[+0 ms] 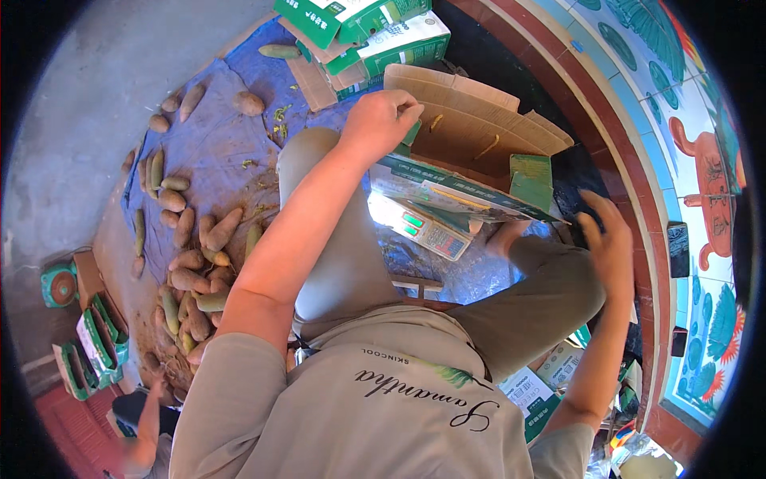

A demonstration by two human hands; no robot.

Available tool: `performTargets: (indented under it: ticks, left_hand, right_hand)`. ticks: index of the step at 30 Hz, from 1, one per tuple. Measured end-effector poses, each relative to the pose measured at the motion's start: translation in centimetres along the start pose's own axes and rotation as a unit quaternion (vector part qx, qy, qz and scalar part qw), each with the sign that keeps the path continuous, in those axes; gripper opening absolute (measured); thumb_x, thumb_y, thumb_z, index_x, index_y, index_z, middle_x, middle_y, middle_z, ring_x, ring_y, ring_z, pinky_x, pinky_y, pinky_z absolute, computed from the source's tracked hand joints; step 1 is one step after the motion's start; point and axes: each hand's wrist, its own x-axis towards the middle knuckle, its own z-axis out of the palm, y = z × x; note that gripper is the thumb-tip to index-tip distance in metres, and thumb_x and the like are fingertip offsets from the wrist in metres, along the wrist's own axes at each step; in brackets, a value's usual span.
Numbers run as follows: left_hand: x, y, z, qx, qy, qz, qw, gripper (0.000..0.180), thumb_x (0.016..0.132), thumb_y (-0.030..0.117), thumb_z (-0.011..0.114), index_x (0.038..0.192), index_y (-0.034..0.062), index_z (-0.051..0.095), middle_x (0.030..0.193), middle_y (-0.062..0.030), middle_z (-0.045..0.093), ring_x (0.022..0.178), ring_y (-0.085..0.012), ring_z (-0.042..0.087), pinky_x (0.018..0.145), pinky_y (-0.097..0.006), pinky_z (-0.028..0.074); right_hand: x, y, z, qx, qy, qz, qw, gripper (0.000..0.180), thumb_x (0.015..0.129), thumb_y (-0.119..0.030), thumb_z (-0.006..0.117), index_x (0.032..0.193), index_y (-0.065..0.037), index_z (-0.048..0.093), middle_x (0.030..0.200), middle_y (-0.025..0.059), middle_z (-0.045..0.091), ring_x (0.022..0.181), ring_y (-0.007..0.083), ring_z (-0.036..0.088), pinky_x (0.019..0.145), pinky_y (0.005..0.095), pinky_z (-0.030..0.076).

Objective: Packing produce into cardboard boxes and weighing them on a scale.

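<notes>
Carton (471, 132) flap in left grip (381, 120) — right grip (610, 243) beside

Your left hand (381, 120) curls over the box (471, 152) flap, so you cannot tell whether its fingertips pinch the cardboard. Your right hand (610, 243) is blurred, and its palm side is turned away from you. Below the left hand, your knees hide the box's lower part. Far left of your left arm, another person's hand (152, 391) is blurred, the body cut off at the lower edge.
</notes>
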Motion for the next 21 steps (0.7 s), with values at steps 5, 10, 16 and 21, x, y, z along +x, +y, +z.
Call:
performTargets:
  ticks: [5, 10, 16, 21]
  left_hand:
    - [-0.1, 0.3, 0.0, 0.012, 0.01, -0.005, 1.0, 0.023, 0.085, 0.023, 0.059, 0.094, 0.0022, 0.066, 0.091, -0.0151, 0.066, 0.082, -0.0308, 0.063, 0.072, -0.036, 0.048]
    - [-0.2, 0.7, 0.3, 0.003, 0.014, -0.012, 1.0, 0.021, 0.084, 0.02, 0.06, 0.093, 0.0021, 0.066, 0.09, -0.0144, 0.066, 0.081, -0.03, 0.063, 0.072, -0.035, 0.048]
    - [-0.4, 0.7, 0.5, 0.01, 0.006, -0.001, 1.0, 0.019, 0.084, 0.018, 0.061, 0.092, 0.0017, 0.065, 0.088, -0.0138, 0.066, 0.078, -0.0272, 0.064, 0.071, -0.033, 0.048]
    - [-0.5, 1.4, 0.6, -0.013, 0.003, -0.02, 1.0, 0.02, 0.086, 0.018, 0.061, 0.094, 0.001, 0.065, 0.087, -0.0115, 0.067, 0.077, -0.0212, 0.063, 0.07, -0.031, 0.049]
  right_hand:
    - [4.1, -3.4, 5.5, -0.001, -0.1, -0.167, 0.981, 0.039, 0.073, -0.018, 0.071, 0.108, -0.004, 0.061, 0.105, 0.0184, 0.062, 0.099, 0.0351, 0.058, 0.084, 0.0395, 0.047]
    - [6.2, -2.2, 9.2, -0.061, -0.237, -0.148, 0.958, 0.033, 0.074, -0.014, 0.066, 0.106, -0.006, 0.061, 0.093, 0.0179, 0.064, 0.089, 0.035, 0.061, 0.078, 0.0425, 0.048]
    - [5.9, -0.9, 10.0, -0.056, -0.224, -0.173, 0.957, 0.027, 0.079, -0.003, 0.049, 0.103, -0.008, 0.059, 0.083, 0.0164, 0.065, 0.081, 0.033, 0.063, 0.071, 0.0419, 0.05]
    - [5.4, -0.6, 9.7, -0.101, -0.159, -0.197, 0.962, 0.021, 0.079, -0.004, 0.05, 0.098, -0.008, 0.059, 0.079, 0.0146, 0.064, 0.078, 0.0303, 0.064, 0.066, 0.04, 0.051]
